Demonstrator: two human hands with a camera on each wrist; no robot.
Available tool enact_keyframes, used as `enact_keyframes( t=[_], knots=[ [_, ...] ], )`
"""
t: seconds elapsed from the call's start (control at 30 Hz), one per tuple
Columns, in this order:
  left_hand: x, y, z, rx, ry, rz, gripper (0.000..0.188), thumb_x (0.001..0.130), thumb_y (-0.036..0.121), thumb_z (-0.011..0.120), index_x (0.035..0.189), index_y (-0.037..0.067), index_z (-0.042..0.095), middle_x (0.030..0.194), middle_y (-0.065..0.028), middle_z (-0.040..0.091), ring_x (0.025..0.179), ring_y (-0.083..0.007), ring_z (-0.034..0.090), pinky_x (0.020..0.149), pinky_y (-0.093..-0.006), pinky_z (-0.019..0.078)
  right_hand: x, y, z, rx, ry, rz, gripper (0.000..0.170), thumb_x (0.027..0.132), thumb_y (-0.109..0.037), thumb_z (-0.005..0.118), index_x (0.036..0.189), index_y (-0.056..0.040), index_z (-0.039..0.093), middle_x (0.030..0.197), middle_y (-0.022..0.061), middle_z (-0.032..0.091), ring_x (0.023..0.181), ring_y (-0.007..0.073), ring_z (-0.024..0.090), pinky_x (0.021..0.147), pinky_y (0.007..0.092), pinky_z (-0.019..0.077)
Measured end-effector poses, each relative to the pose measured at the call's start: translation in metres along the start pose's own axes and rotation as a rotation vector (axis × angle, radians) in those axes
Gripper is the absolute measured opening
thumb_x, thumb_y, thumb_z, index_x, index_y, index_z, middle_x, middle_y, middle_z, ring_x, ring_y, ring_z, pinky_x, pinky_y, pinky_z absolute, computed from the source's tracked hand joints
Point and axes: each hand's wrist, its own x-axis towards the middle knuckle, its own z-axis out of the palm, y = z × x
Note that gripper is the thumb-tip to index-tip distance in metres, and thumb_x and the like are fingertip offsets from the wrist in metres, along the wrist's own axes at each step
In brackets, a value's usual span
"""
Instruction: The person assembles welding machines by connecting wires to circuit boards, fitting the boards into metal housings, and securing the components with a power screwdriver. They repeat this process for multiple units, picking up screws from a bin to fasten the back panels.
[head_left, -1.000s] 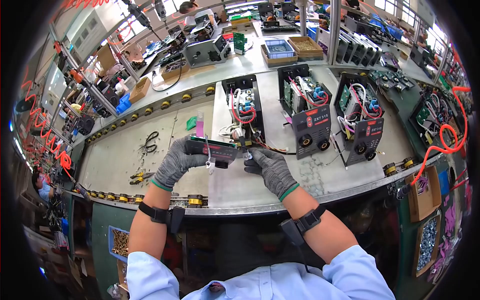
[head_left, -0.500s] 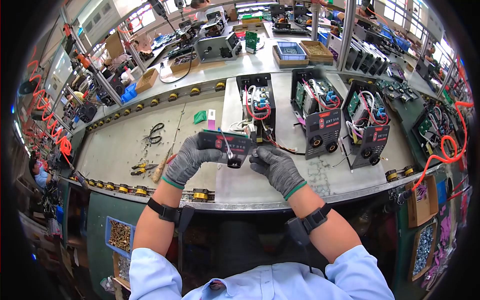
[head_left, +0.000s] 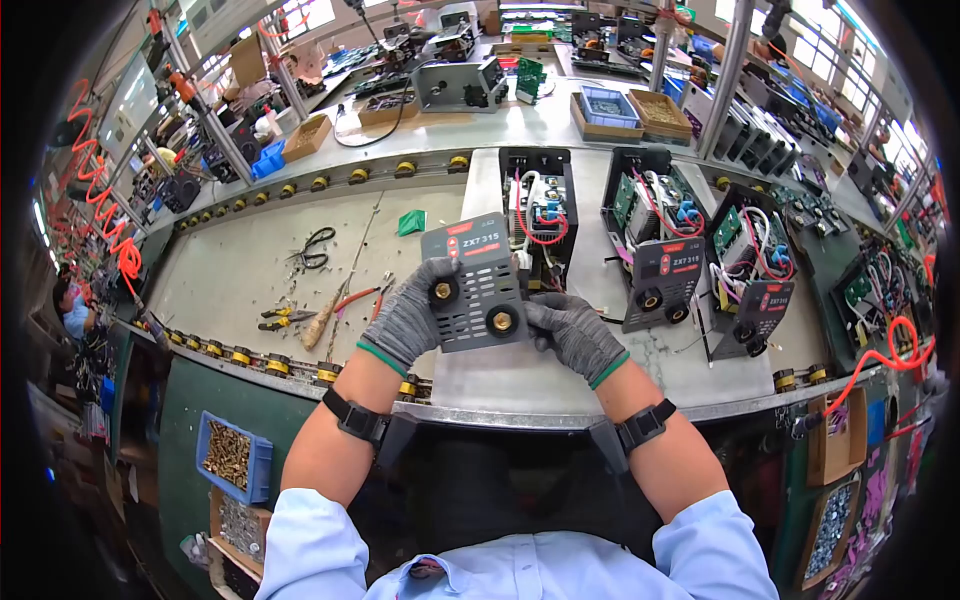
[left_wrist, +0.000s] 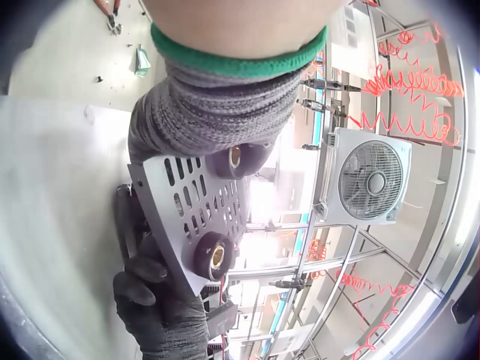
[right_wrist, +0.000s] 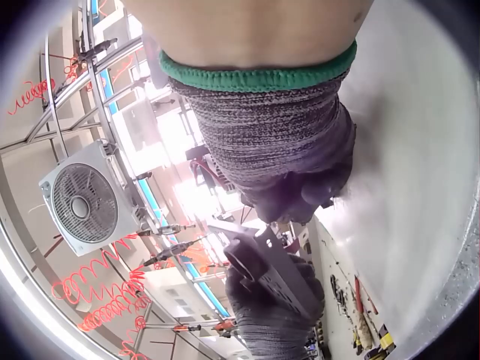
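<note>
In the head view my gloved left hand [head_left: 408, 318] grips a grey ZX7 315 front panel [head_left: 478, 262] by its left side, thumb on the printed face. Two black round sockets [head_left: 501, 320] with brass centres sit low on this slotted panel. My gloved right hand [head_left: 577, 335] is at the panel's lower right edge, fingers curled. Its fingertips pinch a small metal part, mostly hidden by the fingers. Both right wrist and left wrist views show the right hand [left_wrist: 161, 307] close behind the panel [left_wrist: 169, 214]. Behind stands an open machine chassis [head_left: 540, 205] with wires and a circuit board.
Two more chassis with hanging front panels [head_left: 665, 280] stand to the right. Pliers [head_left: 285, 318], black scissors [head_left: 315, 248] and a wooden-handled tool [head_left: 320, 325] lie left. A blue bin of brass parts [head_left: 262, 470] stands below the bench edge. Rollers [head_left: 245, 362] line the front.
The left hand has tilted the panel up so its face shows fully. The loose metal lug that hung before the panel is out of sight. The head view has shifted left.
</note>
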Motion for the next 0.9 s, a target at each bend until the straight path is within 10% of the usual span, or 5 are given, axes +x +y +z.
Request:
enact_keyframes(
  t=[0.57, 0.9],
  knots=[
    [0.021, -0.025, 0.023, 0.031, 0.246, -0.017, 0.046, 0.089, 0.030, 0.071, 0.123, 0.004, 0.057, 0.111, -0.0167, 0.069, 0.096, -0.0291, 0.072, 0.087, -0.0502, 0.0616, -0.007, 0.023, -0.010, 0.601, -0.177, 0.001, 0.045, 0.091, -0.020, 0.074, 0.132, -0.0107, 0.058, 0.110, 0.0040, 0.067, 0.092, 0.0173, 0.061, 0.072, 0.0362, 0.0525],
    [0.024, -0.021, 0.019, 0.011, 0.216, -0.056, 0.043, 0.087, 0.033, 0.072, 0.118, 0.006, 0.060, 0.104, -0.0124, 0.068, 0.089, -0.0270, 0.071, 0.079, -0.0475, 0.0623, 0.014, 0.038, 0.023, 0.919, -0.291, 0.088, 0.022, 0.099, -0.034, 0.061, 0.099, -0.0120, 0.060, 0.071, -0.0044, 0.052, 0.050, 0.0070, 0.040, 0.044, 0.0238, 0.0339]
  ],
)
